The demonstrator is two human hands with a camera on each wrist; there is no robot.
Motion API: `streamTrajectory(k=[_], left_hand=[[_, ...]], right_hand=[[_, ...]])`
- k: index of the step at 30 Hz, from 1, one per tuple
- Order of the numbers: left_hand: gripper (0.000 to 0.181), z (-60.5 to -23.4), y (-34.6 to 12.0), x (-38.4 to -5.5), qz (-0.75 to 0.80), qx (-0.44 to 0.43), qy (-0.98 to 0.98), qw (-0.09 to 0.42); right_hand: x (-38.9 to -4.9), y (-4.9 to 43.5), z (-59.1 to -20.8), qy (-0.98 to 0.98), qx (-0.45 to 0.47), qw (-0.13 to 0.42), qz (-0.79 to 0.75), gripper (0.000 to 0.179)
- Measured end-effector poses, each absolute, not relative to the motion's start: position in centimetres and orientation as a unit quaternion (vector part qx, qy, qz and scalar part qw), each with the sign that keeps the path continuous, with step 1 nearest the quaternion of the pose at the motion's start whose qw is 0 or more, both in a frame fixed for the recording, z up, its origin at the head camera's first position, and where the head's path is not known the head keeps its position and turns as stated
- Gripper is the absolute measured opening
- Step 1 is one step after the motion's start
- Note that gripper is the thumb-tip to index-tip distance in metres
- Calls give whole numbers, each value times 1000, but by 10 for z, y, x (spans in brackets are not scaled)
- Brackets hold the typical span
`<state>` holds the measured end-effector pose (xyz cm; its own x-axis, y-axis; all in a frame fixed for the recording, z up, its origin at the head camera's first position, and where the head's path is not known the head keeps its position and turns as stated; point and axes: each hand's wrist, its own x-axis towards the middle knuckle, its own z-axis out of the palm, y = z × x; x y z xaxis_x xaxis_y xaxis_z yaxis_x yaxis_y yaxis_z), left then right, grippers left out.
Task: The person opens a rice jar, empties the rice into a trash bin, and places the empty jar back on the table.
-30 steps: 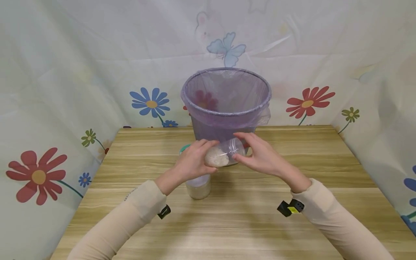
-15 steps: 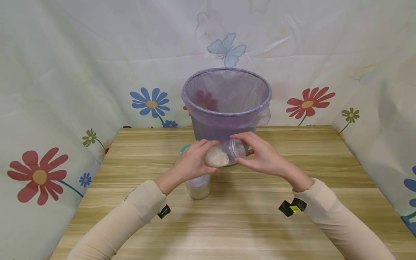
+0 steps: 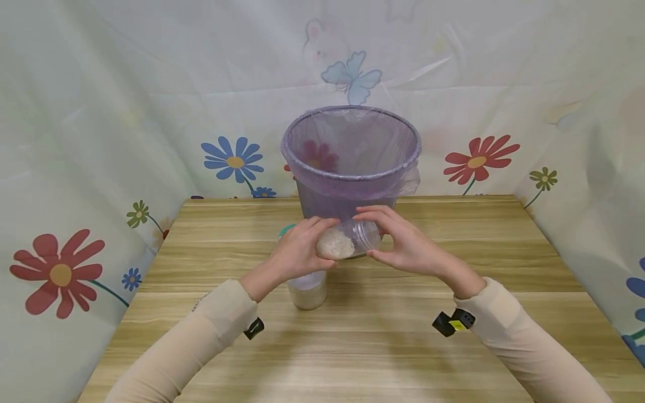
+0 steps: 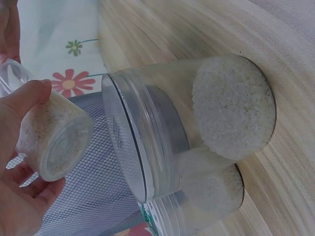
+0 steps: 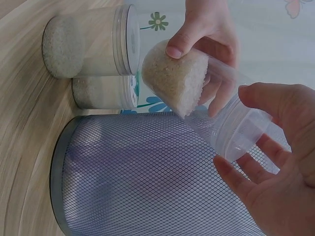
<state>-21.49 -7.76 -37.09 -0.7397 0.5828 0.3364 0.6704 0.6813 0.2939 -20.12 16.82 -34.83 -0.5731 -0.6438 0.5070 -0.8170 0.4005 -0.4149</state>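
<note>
My left hand (image 3: 297,249) grips the base end of a clear plastic jar (image 5: 174,78) part filled with white rice. The jar is tilted on its side above the table, its lid end towards the right. At that end my right hand (image 3: 408,243) has its thumb and fingers curled round the clear ridged lid (image 5: 241,130). In the right wrist view the rice slopes inside the jar, heaped towards its base. Below the left hand a larger jar (image 4: 231,105) with rice in its bottom stands upright, partly hidden in the head view.
Behind the hands stands a mesh bin (image 3: 347,193) lined with a purple-tinted bag folded over its rim. Another rice jar (image 4: 214,196) with a green-marked lid stands beside the larger jar. The wooden table (image 3: 353,347) meets a flowered curtain (image 3: 151,84) at the back and sides.
My right hand has shifted its fingers round the lid, and the lid end is turned a little more towards the camera. The left hand stays almost still on the jar.
</note>
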Motion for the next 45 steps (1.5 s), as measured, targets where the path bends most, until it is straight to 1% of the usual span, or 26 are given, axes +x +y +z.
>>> streamTrajectory(k=[6,10,14,19,24,35,45], left_hand=[[76,-371,-77,-214,-200,-339,-913,104],[76,-371,-76,-214,-196,-338,-914,105],[77,-373,-74,-213,-190,-338,-915,111],[78,-374,-73,-213,-187,-342,-912,126],[78,-374,-72,-212,-184,-344,-911,133],[77,-371,-73,-212,-181,-343,-914,124],[76,-369,-75,-211,-195,-336,-915,108]], right_hand=[[-200,169,-346,-832,438,123,318,65],[-195,166,-344,-855,387,111,328,65],[-192,163,-343,-883,325,122,318,61],[-192,161,-342,-899,295,129,296,55],[-192,162,-342,-892,303,126,311,51],[-193,165,-342,-862,349,114,349,54],[-196,166,-346,-840,401,142,338,57]])
